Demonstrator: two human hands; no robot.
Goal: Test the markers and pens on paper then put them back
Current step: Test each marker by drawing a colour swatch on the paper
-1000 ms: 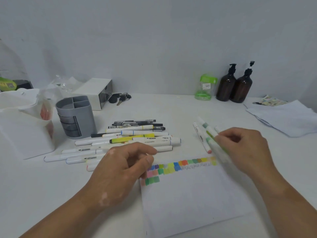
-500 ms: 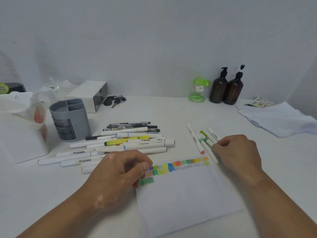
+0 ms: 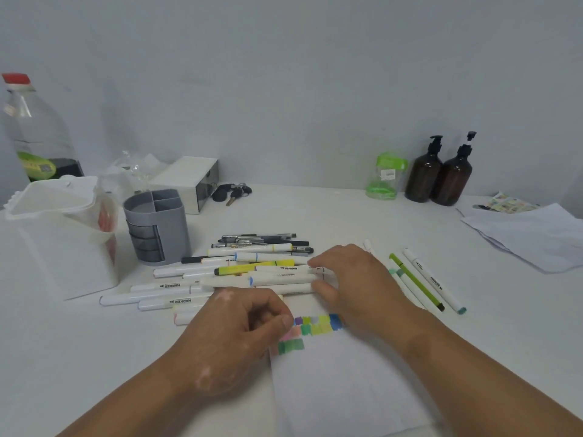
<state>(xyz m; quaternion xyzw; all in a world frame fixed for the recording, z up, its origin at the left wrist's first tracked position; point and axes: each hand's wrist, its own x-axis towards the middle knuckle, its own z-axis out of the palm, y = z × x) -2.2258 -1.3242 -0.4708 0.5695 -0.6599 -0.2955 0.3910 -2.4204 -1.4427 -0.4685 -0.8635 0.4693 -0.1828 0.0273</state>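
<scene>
Reaching across the paper (image 3: 340, 389), the right hand (image 3: 356, 285) spreads its loose fingers (image 3: 325, 257) against the ends of the white markers (image 3: 277, 280) piled on the desk (image 3: 347, 216) beside the grey pen holder (image 3: 157, 228), gripping none, while the left hand (image 3: 233, 339) rests curled, empty fingers on the colour swatches (image 3: 315, 323).
</scene>
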